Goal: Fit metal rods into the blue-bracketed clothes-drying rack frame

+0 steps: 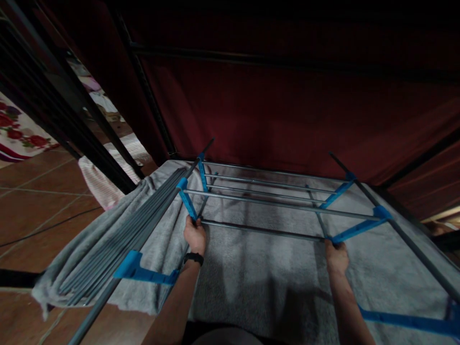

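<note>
A rack frame of grey metal tubes and blue plastic brackets lies on a grey fleece blanket (251, 273). My left hand (195, 235), with a black band on its wrist, is closed on the lower end of a blue bracket (188, 205) on the left side. My right hand (337, 257) grips the lower end of the matching blue bracket (359, 231) on the right. A thin grey crossbar (262, 231) spans between my hands. Behind it, several more crossbars join the two sides. Nearer me, a blue bracket (145, 273) sits on the left long tube.
A bundle of loose grey rods (125, 244) lies on the blanket at the left. A dark red curtain (287, 115) hangs behind, with black metal bars (230, 57) across it. On the tiled floor (39, 201), left, a striped cloth (104, 182) hangs low beside dark posts.
</note>
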The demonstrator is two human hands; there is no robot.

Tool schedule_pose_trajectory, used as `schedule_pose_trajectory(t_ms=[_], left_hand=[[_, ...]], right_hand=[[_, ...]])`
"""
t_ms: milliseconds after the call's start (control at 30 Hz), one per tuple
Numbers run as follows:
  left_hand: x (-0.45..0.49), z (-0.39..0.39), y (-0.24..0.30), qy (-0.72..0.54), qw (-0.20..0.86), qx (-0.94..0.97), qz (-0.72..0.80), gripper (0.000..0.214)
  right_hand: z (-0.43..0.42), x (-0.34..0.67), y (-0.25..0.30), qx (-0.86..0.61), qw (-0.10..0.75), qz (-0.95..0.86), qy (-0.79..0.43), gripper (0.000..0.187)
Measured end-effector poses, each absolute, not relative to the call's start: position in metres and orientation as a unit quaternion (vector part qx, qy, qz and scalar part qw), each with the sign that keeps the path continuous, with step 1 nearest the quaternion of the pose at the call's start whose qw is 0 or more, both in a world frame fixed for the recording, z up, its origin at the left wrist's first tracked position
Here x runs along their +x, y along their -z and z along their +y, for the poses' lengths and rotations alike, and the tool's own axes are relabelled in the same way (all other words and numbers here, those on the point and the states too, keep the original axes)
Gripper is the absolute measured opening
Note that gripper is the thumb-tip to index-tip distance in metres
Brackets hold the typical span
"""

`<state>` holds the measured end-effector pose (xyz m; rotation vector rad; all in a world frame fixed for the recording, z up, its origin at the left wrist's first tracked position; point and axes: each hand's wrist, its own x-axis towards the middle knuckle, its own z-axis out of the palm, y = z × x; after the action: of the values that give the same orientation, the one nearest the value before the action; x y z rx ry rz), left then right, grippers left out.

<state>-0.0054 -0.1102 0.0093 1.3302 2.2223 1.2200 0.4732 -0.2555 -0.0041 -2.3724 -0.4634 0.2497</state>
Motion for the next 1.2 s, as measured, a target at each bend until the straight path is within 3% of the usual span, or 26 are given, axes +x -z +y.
schedule_pose_trajectory(t_ms=[533,900,1200], left_hand=[[-0.013,-0.102,-0.005,-0.436,0.143,0.474,0.751,0.016],[-0.019,-0.099,-0.003,-0.465,0.192,0.468,0.726,0.019],[-0.016,-0.1,-0.003,-0.443,0.177,0.461,0.748,0.015]], right_hand=[[-0.251,0.468,0.005,-0.905,0.366,-0.186,-0.116,0.04],[-0.259,0.488,0.03,-0.809,0.507,-0.26,-0.141,0.04],[-0.256,0.473,0.017,-0.888,0.386,-0.224,-0.111,0.044]])
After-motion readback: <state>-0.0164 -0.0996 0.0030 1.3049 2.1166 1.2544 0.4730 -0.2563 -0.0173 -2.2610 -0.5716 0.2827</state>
